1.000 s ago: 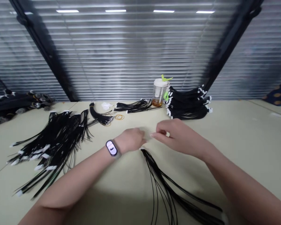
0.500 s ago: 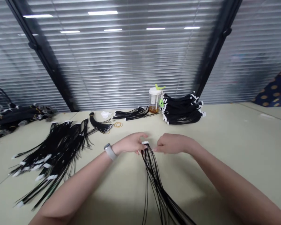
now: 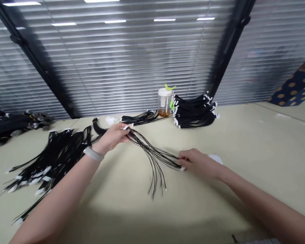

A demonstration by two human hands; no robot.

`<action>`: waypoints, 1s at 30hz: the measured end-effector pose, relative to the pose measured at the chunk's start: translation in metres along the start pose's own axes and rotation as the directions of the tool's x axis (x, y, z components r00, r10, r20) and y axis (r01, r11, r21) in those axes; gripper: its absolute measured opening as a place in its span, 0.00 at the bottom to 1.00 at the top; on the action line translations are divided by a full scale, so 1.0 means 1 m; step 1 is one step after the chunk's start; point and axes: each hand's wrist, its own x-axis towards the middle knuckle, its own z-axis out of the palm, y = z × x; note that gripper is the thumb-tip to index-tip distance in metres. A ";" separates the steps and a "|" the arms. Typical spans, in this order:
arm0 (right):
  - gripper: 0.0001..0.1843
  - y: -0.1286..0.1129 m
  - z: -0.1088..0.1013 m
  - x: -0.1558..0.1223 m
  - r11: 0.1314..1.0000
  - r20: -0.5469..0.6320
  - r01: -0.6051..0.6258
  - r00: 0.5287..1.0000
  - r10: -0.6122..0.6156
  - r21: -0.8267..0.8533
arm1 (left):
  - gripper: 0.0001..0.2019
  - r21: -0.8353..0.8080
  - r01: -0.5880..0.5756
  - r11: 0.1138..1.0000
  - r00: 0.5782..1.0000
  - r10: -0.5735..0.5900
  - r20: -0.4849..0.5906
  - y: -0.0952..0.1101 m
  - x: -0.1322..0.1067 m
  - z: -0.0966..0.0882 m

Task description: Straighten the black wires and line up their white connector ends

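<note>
The left hand (image 3: 113, 137) has its fingers clamped on one end of a thin bundle of black cables (image 3: 152, 156), lifted above the pale green counter (image 3: 244, 142). The right hand (image 3: 199, 164) pinches the bundle's other end low by the counter, while loose strands droop between. A big heap of black white-tagged cables (image 3: 53, 159) lies left; a clear lidded jar (image 3: 164, 102) and stacked black cable bundles (image 3: 194, 110) stand far behind.

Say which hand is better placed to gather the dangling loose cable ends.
Right. The right hand already pinches some strands low, near the loose ends; the left hand holds the bundle's top, farther away.
</note>
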 end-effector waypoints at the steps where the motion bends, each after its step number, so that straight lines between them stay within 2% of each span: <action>1: 0.16 0.002 -0.002 0.002 1.000 -0.077 -0.004 0.997 0.002 -0.024 | 0.10 0.027 0.017 0.999 1.000 -0.017 0.010 -0.001 -0.003 0.000; 3: 0.13 0.006 -0.007 0.006 0.998 -0.233 0.010 0.972 -0.024 -0.063 | 0.13 0.121 0.053 0.991 0.998 -0.058 0.036 -0.003 -0.011 0.001; 6: 0.10 0.009 -0.014 0.009 0.995 -0.420 0.049 0.904 -0.080 -0.084 | 0.16 0.314 0.104 0.944 0.991 -0.125 0.050 -0.012 -0.020 0.003; 9: 0.08 0.009 -0.015 0.008 0.980 -0.616 0.141 0.762 -0.199 -0.142 | 0.13 0.387 0.124 0.914 0.987 -0.153 0.045 -0.025 -0.024 0.005; 11: 0.06 0.009 -0.014 0.005 0.953 -0.676 0.202 0.671 -0.303 -0.227 | 0.11 0.422 0.115 0.899 0.990 -0.140 0.030 -0.035 -0.024 0.007; 13: 0.06 0.008 -0.013 0.002 0.937 -0.709 0.187 0.614 -0.345 -0.294 | 0.10 0.445 0.090 0.891 0.994 -0.105 0.010 -0.043 -0.025 0.010; 15: 0.08 0.005 -0.012 0.003 0.962 -0.804 0.103 0.532 -0.268 -0.252 | 0.11 0.453 0.068 0.889 0.997 -0.079 0.004 -0.047 -0.026 0.016; 16: 0.09 0.002 -0.013 0.006 0.983 -0.858 0.081 0.479 -0.185 -0.167 | 0.11 0.451 0.063 0.890 0.997 -0.075 0.010 -0.048 -0.026 0.019; 17: 0.08 -0.001 -0.015 0.010 0.995 -0.891 0.095 0.449 -0.072 -0.033 | 0.11 0.444 0.060 0.894 0.997 -0.077 0.022 -0.048 -0.028 0.023; 18: 0.08 -0.005 -0.018 0.015 0.984 -0.893 0.133 0.448 0.047 0.119 | 0.10 0.437 0.059 0.898 0.996 -0.084 0.038 -0.047 -0.029 0.027; 19: 0.07 -0.010 -0.023 0.022 0.945 -0.858 0.186 0.492 0.147 0.268 | 0.10 0.429 0.059 0.901 0.994 -0.092 0.056 -0.046 -0.030 0.031; 20: 0.07 -0.016 -0.027 0.030 0.887 -0.798 0.226 0.562 0.219 0.403 | 0.11 0.427 0.055 0.903 0.992 -0.097 0.077 -0.045 -0.032 0.034; 22: 0.08 -0.029 -0.038 0.047 0.845 -0.724 0.235 0.650 0.230 0.480 | 0.14 0.433 0.039 0.901 0.989 -0.096 0.110 -0.044 -0.035 0.039; 24: 0.12 -0.042 -0.045 0.066 0.861 -0.669 0.213 0.721 0.181 0.462 | 0.18 0.431 0.025 0.902 0.990 -0.082 0.115 -0.046 -0.038 0.042; 25: 0.14 -0.047 -0.045 0.076 0.891 -0.614 0.184 0.779 0.125 0.415 | 0.20 0.417 0.022 0.909 0.993 -0.070 0.099 -0.047 -0.039 0.043; 27: 0.17 -0.055 -0.037 0.096 0.947 -0.413 0.096 0.910 0.041 0.306 | 0.22 0.367 0.025 0.930 0.998 -0.042 0.039 -0.053 -0.041 0.045; 28: 0.19 -0.057 -0.030 0.105 0.963 -0.265 0.064 0.964 0.008 0.263 | 0.22 0.339 0.025 0.941 1.000 -0.025 -0.003 -0.056 -0.042 0.046; 30: 0.21 -0.059 -0.010 0.120 0.968 -0.110 0.068 0.993 -0.043 0.240 | 0.21 0.293 0.020 0.956 0.997 0.004 -0.081 -0.061 -0.043 0.048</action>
